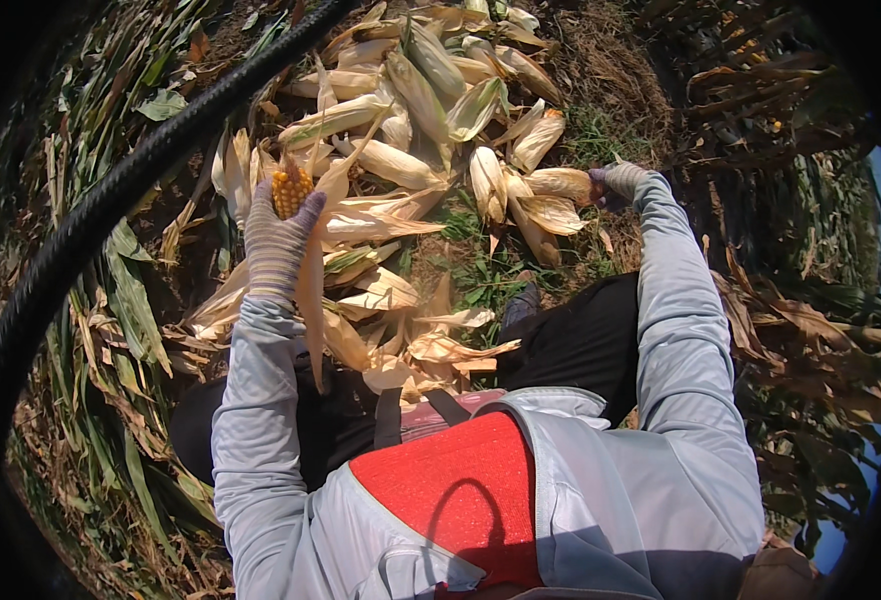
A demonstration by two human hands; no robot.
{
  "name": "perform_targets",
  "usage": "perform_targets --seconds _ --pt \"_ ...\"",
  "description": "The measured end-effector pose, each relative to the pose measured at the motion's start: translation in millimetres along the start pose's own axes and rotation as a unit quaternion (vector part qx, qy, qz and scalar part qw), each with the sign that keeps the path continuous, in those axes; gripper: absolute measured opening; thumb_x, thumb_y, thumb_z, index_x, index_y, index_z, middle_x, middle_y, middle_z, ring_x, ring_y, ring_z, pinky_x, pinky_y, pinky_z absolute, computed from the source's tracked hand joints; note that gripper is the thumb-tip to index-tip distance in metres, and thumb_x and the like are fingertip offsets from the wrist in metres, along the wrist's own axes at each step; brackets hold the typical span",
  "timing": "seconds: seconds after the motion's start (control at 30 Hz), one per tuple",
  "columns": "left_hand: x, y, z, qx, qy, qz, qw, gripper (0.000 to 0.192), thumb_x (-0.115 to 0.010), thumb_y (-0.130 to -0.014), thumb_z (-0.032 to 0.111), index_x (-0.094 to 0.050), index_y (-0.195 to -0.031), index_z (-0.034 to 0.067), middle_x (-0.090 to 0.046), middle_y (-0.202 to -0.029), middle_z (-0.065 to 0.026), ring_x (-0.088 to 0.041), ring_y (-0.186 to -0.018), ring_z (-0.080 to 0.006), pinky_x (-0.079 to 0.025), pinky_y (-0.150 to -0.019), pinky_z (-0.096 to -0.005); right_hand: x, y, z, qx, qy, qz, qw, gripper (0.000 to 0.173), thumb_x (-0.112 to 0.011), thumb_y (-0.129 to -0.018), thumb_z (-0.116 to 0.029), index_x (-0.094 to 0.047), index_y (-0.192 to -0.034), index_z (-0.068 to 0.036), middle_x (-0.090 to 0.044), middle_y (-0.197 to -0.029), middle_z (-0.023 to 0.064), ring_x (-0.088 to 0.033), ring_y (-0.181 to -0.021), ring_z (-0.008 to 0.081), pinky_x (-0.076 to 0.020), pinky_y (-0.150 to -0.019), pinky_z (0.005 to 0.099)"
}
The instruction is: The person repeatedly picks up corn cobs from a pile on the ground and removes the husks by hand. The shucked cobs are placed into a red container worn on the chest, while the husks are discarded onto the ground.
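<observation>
My left hand (279, 240), in a striped knit glove with purple fingertips, holds a corn cob (290, 189) with bare yellow kernels at its top. Pale husk leaves (311, 300) hang down beside that wrist. Over on the right, my gloved right hand (622, 185) has its fingers around the end of an ear of corn in its dry husk (559, 184). That ear lies against other husked ears (488, 184). Beyond my hands spreads a heap of corn ears in their husks (421, 86).
Loose empty husks (388, 289) lie before my lap. Cut corn stalks (129, 300) cover the ground at left, and more dry stalks (793, 322) lie at right. Green grass (478, 270) grows between. A black braided cable (132, 169) crosses the upper left near the camera.
</observation>
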State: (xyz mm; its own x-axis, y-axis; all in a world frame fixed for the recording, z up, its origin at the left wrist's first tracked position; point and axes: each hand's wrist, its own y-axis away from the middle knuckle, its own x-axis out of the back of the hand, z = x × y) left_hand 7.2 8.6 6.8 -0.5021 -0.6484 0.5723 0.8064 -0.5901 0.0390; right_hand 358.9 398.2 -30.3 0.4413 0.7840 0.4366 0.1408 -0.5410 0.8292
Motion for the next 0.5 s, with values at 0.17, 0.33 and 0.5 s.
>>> perform_targets --seconds 0.17,0.33,0.5 --pt "5.5 1.6 9.2 -0.007 -0.012 -0.005 1.000 0.063 -0.079 -0.073 0.040 -0.054 -0.114 -0.001 -0.064 -0.096 -0.0120 -0.062 -0.086 -0.0199 -0.051 -0.077 -0.0316 -27.9 -19.4 -0.4 0.022 0.030 -0.033 0.999 0.018 -0.069 -0.085 -0.019 -0.061 -0.094 -0.006 -0.063 -0.069 0.0053 -0.059 -0.054 0.0172 -0.0506 -0.049 0.0318" --pt "44.6 1.4 10.5 -0.050 0.019 -0.006 0.999 0.058 -0.079 -0.075 0.031 -0.052 -0.116 0.001 -0.064 -0.094 -0.0105 -0.062 -0.082 -0.0168 -0.052 -0.074 -0.0288 -73.8 -36.9 -20.3 0.051 0.354 0.007 0.934 0.026 -0.067 -0.086 -0.020 -0.063 -0.107 -0.007 -0.066 -0.080 0.0084 -0.061 -0.064 0.0176 -0.0508 -0.057 0.0334" --pt "88.2 3.3 -0.1 -0.004 -0.022 -0.098 0.995 0.052 -0.077 -0.076 0.014 -0.051 -0.119 0.001 -0.061 -0.100 -0.0069 -0.058 -0.090 -0.0139 -0.049 -0.080 -0.0258 -83.0 -73.2 -9.8 0.082 0.501 0.061 0.859 0.039 -0.070 -0.080 -0.019 -0.062 -0.117 -0.007 -0.063 -0.118 0.0128 -0.059 -0.109 0.0281 -0.0461 -0.093 0.0368"
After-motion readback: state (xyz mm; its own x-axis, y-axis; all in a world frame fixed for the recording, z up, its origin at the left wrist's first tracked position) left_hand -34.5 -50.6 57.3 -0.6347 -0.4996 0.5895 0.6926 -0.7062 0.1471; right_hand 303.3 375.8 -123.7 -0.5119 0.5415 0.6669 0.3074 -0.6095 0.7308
